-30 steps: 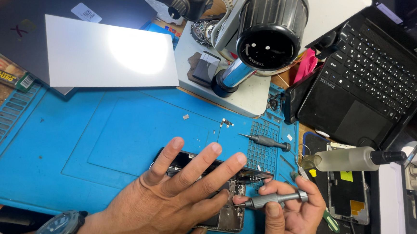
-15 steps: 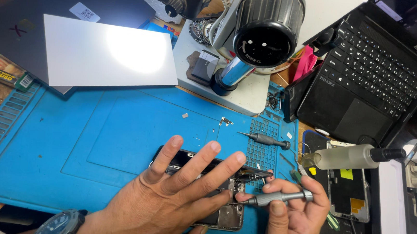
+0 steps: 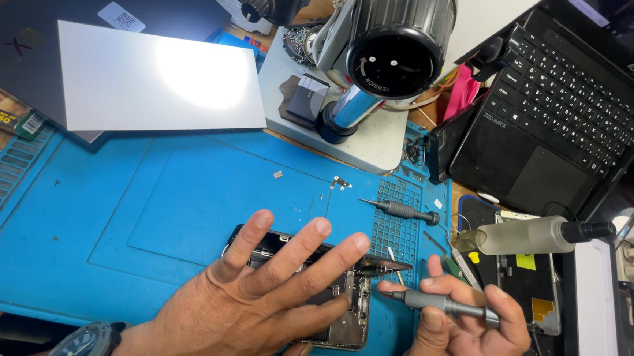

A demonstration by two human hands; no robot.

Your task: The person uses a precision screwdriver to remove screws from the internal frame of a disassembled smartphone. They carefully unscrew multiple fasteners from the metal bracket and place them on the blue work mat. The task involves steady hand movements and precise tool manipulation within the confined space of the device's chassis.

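My left hand (image 3: 262, 303) lies flat, fingers spread, on an opened smartphone (image 3: 349, 315) on the blue repair mat (image 3: 146, 211); most of the phone is hidden under the palm. My right hand (image 3: 461, 337) grips a grey precision screwdriver (image 3: 441, 304), its tip pointing left at the phone's right edge. A second grey screwdriver (image 3: 403, 209) lies on the mat's grid section just above my right hand. Tiny metal parts (image 3: 340, 182) sit loose on the mat farther back.
A microscope head (image 3: 395, 36) on a white base (image 3: 363, 140) stands behind the mat. A white panel (image 3: 158, 77) rests on a dark laptop lid at back left. An open black laptop (image 3: 578, 113) sits right; a clear bottle (image 3: 526, 236) lies beside it.
My right hand and its screwdriver have stayed close to the phone's right edge, shifting only slightly. My left hand remains pressed on the phone.
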